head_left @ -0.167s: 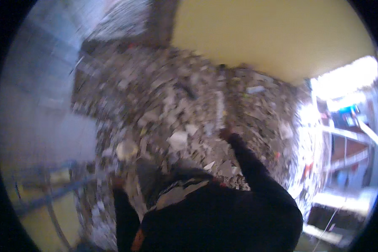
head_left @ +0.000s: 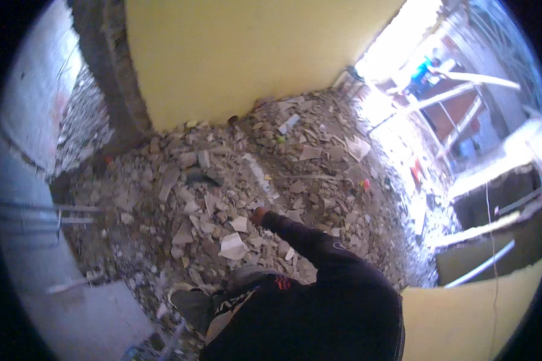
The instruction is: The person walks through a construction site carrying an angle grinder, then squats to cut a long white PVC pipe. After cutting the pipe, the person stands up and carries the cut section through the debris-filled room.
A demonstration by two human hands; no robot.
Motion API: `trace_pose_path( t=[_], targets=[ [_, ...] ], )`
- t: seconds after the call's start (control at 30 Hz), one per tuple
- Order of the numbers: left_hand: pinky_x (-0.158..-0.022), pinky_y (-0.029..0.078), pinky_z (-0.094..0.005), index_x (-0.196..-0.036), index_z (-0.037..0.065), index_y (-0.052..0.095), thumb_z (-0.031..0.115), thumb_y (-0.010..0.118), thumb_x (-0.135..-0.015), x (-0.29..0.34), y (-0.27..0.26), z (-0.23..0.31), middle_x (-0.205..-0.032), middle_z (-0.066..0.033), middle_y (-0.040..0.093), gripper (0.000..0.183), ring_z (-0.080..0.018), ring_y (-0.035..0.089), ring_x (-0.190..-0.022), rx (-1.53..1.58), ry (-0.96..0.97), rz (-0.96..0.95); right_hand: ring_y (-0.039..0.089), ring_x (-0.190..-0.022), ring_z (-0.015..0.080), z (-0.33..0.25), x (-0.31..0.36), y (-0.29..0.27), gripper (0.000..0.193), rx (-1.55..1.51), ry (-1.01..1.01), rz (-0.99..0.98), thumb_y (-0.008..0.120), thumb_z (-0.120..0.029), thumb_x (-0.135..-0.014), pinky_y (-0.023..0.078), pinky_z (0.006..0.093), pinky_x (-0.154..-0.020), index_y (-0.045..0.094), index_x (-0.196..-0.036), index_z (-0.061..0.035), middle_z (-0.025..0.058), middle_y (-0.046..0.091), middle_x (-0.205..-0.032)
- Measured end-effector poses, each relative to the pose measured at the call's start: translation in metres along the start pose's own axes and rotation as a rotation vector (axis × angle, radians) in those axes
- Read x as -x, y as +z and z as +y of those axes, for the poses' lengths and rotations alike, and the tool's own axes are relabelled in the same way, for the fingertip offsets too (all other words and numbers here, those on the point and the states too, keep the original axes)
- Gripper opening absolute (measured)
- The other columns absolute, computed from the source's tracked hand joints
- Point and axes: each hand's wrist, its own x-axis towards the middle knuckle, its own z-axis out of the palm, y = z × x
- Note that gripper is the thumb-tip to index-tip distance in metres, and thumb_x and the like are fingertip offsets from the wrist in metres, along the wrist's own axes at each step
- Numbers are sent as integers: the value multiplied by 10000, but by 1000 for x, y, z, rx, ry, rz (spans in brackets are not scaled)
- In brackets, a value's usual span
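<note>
My right hand hangs over the rubble at the end of a long dark sleeve. It is small and dim in the picture, and its fingers point away from view, so I cannot make out whether anything is in them. Below it in the picture lie pale broken pieces of tile or plaster. A whitish strip runs along the ground beyond the hand. My left hand is out of view, on the side hidden by my dark top. One grey trouser leg shows among the debris.
Loose rubble covers the ground. A yellow wall rises ahead, beside a rough opening at its left. Metal rods jut out near grey slabs on the left. At the far right, a person in blue is near leaning beams.
My view has swung to the right, so the scene has shifted left in the picture. My left hand has dropped out of view. The blur has cleared.
</note>
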Motion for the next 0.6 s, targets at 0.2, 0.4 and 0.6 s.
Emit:
trace_pose_path(
  t=[0.2,0.4,0.6],
  targets=[
    [-568,491,-389,-989,132,693,423,650,-882,-75,-63,1,-781,-72,685,313,-211,640,-667,-49,0,-56,701,-756,261,-115,-64,-101,316,-461,222,45,645,-380,-852,565,434,-723,749,-814,-84,93,724,-785],
    [-551,490,-395,-903,164,720,463,668,-864,-212,-225,-62,-743,-67,688,306,-222,655,-647,-503,357,-46,693,-813,246,-112,-113,-38,123,-935,685,184,704,-208,-861,575,454,-703,704,-831,-89,77,695,-832],
    [-533,488,-349,-712,76,676,285,769,-829,-401,-410,97,-666,-35,671,257,-144,629,-578,229,310,188,706,-819,258,-213,-150,6,261,-868,726,-17,655,-345,-877,563,448,-669,696,-885,-87,106,714,-862]
  ],
)
